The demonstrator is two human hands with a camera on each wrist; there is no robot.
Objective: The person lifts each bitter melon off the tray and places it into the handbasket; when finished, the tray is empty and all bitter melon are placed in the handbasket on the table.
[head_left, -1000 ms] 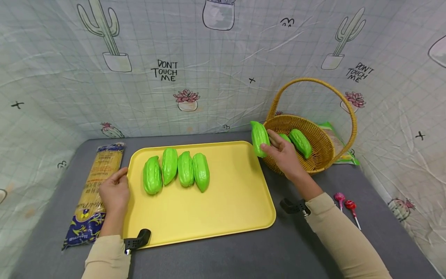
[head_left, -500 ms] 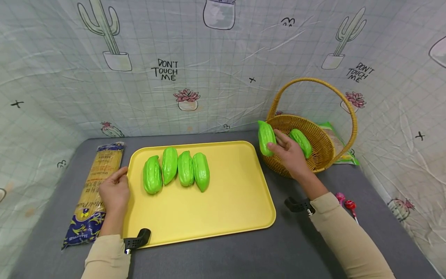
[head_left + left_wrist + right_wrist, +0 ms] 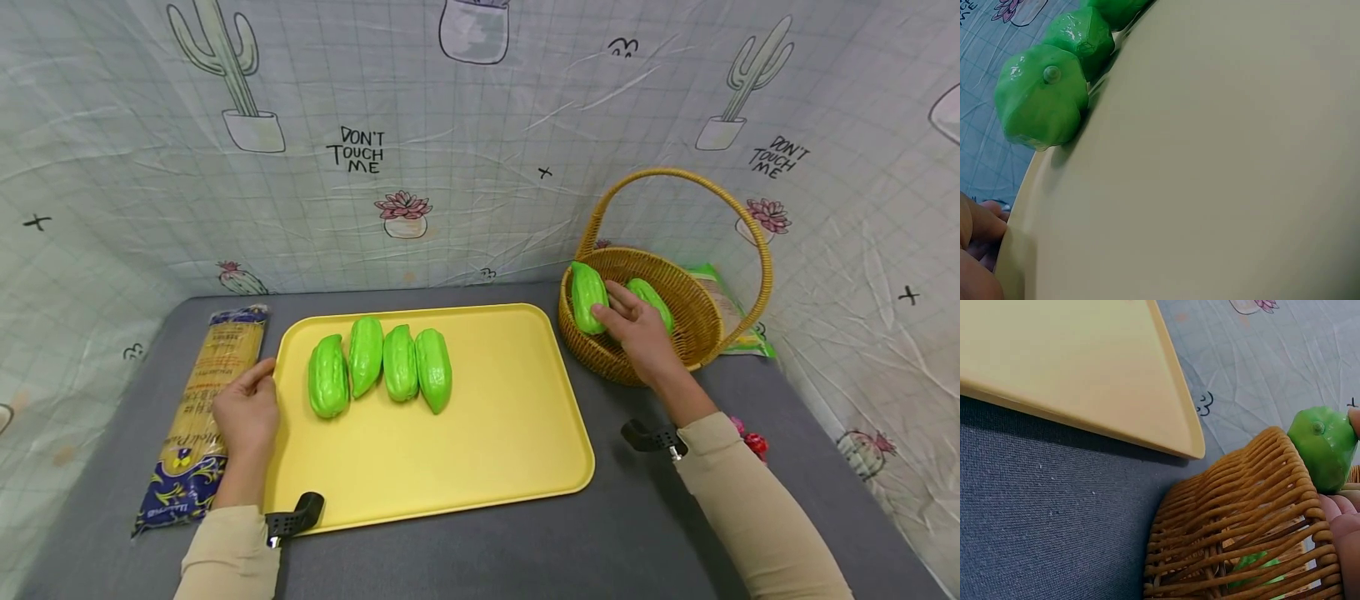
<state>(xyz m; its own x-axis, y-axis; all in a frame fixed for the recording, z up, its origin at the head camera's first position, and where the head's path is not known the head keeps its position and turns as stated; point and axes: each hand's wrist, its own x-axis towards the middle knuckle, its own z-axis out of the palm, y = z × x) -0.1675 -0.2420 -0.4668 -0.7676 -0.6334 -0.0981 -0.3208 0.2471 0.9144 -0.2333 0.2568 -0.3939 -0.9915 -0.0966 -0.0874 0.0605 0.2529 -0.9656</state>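
Note:
My right hand point(image 3: 643, 329) pinches a glossy green bitter melon point(image 3: 588, 298) over the left side of a wicker basket point(image 3: 600, 358). In the right wrist view, that bitter melon point(image 3: 1321, 447) shows just above the basket's woven rim point(image 3: 1300, 481), with fingers close behind it. Another bitter melon point(image 3: 651, 302) lies in the basket, partly hidden by my hand. At the left edge of the yellow tray point(image 3: 510, 400), my left hand point(image 3: 249, 408) holds the rim between thumb and fingers. Several bitter melons point(image 3: 401, 363) lie side by side on the tray's upper left part.
A pack of spaghetti point(image 3: 202, 417) lies left of the tray. Behind the basket, whose tall handle point(image 3: 675, 172) arches upward, is a green-edged bag point(image 3: 746, 340). Lollipops point(image 3: 754, 443) lie at the right, partly covered by my sleeve. A patterned cloth hangs behind the table.
My right hand has carried the bitter melon rightward from beside the tray's corner to over the basket. The sleeve now covers more of the lollipops. My left hand has stayed put.

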